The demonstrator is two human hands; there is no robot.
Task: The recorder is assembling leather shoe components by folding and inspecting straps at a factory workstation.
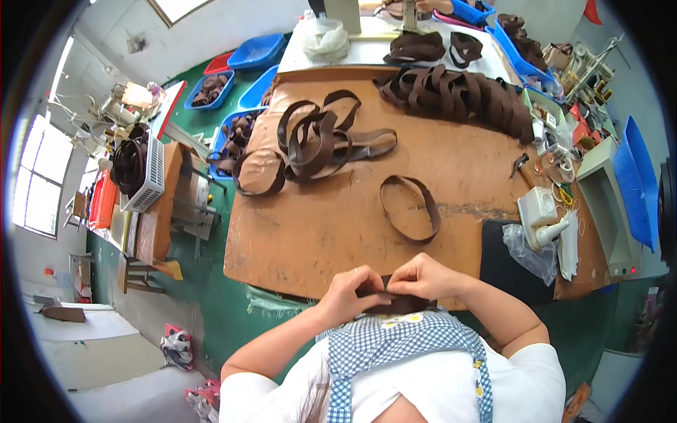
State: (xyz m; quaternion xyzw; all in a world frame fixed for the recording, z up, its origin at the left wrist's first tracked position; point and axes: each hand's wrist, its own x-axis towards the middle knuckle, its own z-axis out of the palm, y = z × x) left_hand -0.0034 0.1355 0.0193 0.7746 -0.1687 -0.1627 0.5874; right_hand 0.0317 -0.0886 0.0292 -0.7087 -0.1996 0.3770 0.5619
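Close to my body, at the near edge of the worktable (317, 233), my left hand (347, 290) and my right hand (429, 277) come together on a dark brown strap (405, 304). Thumbs and fingers of both hands pinch it; parts of the strap are hidden behind them. Just beyond my hands, a single brown strap loop (431, 209) stands on its edge. Farther left lies a loose tangle of brown loops (303, 168). A long row of brown strap loops (458, 102) is bunched at the far right of the table.
Right of my hands are a black mat (502, 275), a plastic bag (527, 255), a white device (539, 209) and yellow-handled scissors (566, 195). Blue baskets (240, 130) of straps stand left of the table. Another person's hand (423, 5) shows at the far end.
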